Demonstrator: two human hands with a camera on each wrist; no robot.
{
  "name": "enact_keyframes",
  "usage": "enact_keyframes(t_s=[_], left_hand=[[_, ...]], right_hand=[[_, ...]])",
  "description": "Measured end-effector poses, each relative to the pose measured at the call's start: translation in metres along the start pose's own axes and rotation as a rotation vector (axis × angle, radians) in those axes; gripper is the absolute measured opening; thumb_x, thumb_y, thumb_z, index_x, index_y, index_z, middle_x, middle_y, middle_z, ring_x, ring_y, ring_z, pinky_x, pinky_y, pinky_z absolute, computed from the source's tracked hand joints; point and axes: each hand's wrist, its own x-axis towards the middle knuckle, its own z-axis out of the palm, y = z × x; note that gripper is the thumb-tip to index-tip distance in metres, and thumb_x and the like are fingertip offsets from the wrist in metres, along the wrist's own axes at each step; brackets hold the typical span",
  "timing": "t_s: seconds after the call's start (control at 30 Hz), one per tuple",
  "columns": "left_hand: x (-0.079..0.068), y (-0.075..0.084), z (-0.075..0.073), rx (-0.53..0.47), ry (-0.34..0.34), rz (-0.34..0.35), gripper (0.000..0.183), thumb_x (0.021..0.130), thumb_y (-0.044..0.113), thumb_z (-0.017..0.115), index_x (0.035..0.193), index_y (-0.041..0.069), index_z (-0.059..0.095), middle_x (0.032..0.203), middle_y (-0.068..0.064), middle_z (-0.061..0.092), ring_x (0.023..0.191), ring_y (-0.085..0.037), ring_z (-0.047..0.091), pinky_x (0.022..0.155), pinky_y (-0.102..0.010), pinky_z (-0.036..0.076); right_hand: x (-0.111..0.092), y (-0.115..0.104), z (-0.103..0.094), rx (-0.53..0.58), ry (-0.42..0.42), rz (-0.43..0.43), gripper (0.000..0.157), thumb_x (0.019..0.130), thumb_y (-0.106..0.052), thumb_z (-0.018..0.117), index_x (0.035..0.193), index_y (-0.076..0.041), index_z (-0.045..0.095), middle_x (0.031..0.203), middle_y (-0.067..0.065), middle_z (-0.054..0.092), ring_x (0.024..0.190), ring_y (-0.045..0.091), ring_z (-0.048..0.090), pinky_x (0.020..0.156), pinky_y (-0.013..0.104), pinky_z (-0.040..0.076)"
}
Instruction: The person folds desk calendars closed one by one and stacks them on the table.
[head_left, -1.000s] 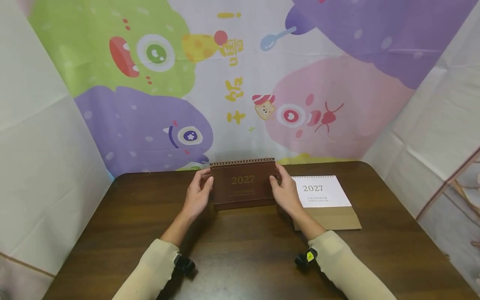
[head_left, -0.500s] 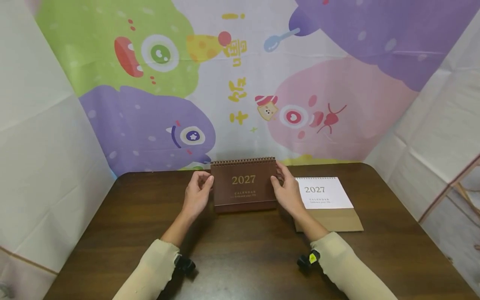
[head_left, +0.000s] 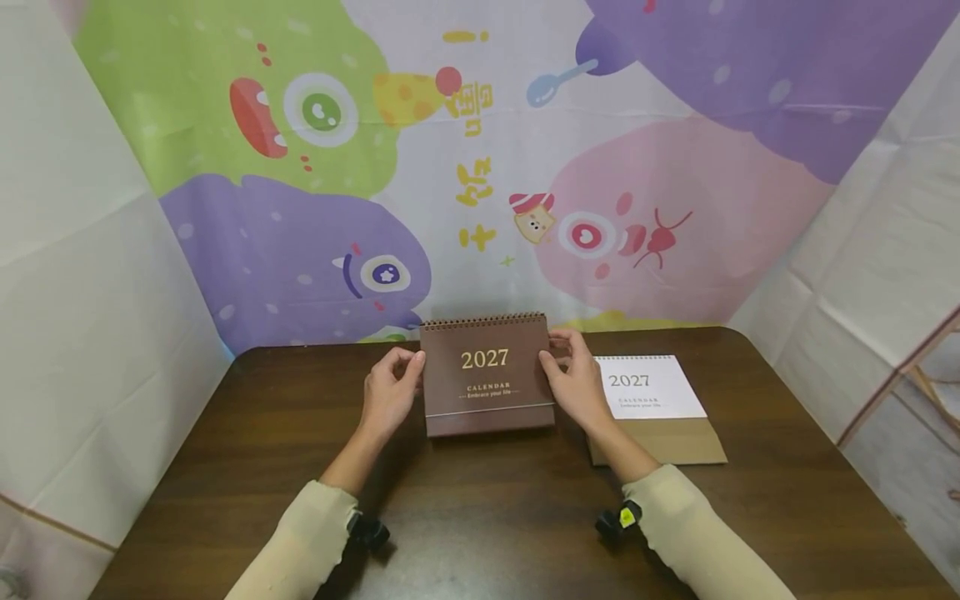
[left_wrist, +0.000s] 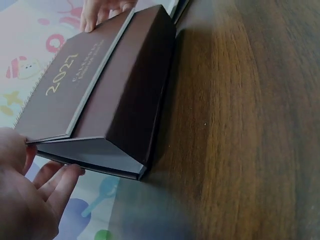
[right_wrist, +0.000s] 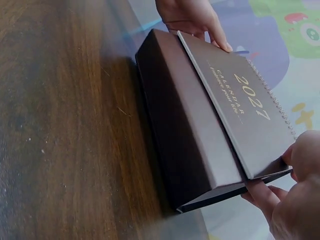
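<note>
A brown spiral-bound desk calendar (head_left: 483, 367) with gold "2027" lettering stands like a tent near the back of the table. My left hand (head_left: 390, 387) pinches its left edge, thumb at the cover and fingers behind. At the opposite edge my right hand (head_left: 576, 375) grips it the same way. In the left wrist view the calendar's hollow side (left_wrist: 95, 155) shows between cover and back panel. The right wrist view shows the folded base (right_wrist: 175, 125) below the cover, close to the tabletop. Whether the base fully touches the wood I cannot tell.
Right of my right hand sits a white "2027" calendar (head_left: 652, 386) with a tan base (head_left: 663, 439), partly hidden by my forearm. The dark wooden table (head_left: 480, 517) has rounded back corners. A cartoon-printed cloth (head_left: 480, 283) hangs right behind it, with pale cloth walls at both sides.
The brown calendar has tilted back, so its cover catches more light and its lower base strip shows more. Both hands keep hold of its edges. The white calendar stays in place.
</note>
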Motion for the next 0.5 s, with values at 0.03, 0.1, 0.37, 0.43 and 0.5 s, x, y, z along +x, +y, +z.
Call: enact_keyframes(t_s=[0.03, 0.1, 0.37, 0.43, 0.5], left_hand=[[0.0000, -0.0005, 0.0000, 0.000, 0.004, -0.003, 0.026, 0.113, 0.025, 0.070, 0.111, 0.000, 0.076, 0.097, -0.022, 0.080, 0.080, -0.012, 0.074, 0.080, -0.035, 0.071], [-0.0005, -0.0004, -0.0003, -0.004, 0.006, -0.008, 0.028, 0.114, 0.027, 0.070, 0.110, 0.000, 0.076, 0.097, -0.023, 0.080, 0.080, -0.014, 0.075, 0.079, -0.037, 0.072], [-0.0018, 0.0013, -0.0001, -0.026, -0.013, -0.024, 0.025, 0.113, 0.021, 0.070, 0.120, -0.002, 0.077, 0.130, -0.028, 0.081, 0.086, -0.016, 0.083, 0.079, -0.035, 0.072], [-0.0021, 0.0006, 0.0002, -0.019, -0.016, -0.024, 0.024, 0.112, 0.019, 0.071, 0.121, -0.002, 0.077, 0.132, -0.028, 0.080, 0.085, -0.015, 0.083, 0.078, -0.035, 0.072], [-0.0028, -0.0004, 0.0005, -0.016, -0.024, -0.021, 0.023, 0.111, 0.017, 0.071, 0.120, -0.002, 0.078, 0.130, -0.028, 0.081, 0.084, -0.015, 0.082, 0.079, -0.036, 0.072]], right_hand=[[0.0000, 0.0000, 0.0000, -0.006, 0.004, 0.001, 0.043, 0.110, -0.011, 0.069, 0.151, -0.004, 0.058, 0.150, 0.025, 0.069, 0.120, 0.046, 0.078, 0.112, 0.058, 0.061], [-0.0003, -0.0001, -0.0003, -0.019, 0.007, 0.006, 0.040, 0.110, -0.012, 0.069, 0.148, -0.004, 0.059, 0.149, 0.025, 0.069, 0.119, 0.047, 0.078, 0.111, 0.058, 0.062], [-0.0008, 0.0004, -0.0023, -0.035, -0.009, 0.016, 0.040, 0.111, -0.013, 0.068, 0.149, 0.000, 0.061, 0.147, 0.026, 0.069, 0.120, 0.048, 0.078, 0.109, 0.057, 0.064], [-0.0007, 0.0008, -0.0024, -0.043, -0.012, 0.022, 0.042, 0.112, -0.014, 0.067, 0.151, 0.000, 0.061, 0.147, 0.026, 0.070, 0.119, 0.047, 0.079, 0.106, 0.056, 0.065], [-0.0010, 0.0020, -0.0023, -0.059, -0.020, 0.027, 0.043, 0.113, -0.015, 0.066, 0.153, 0.000, 0.062, 0.147, 0.025, 0.071, 0.120, 0.045, 0.079, 0.106, 0.055, 0.065]])
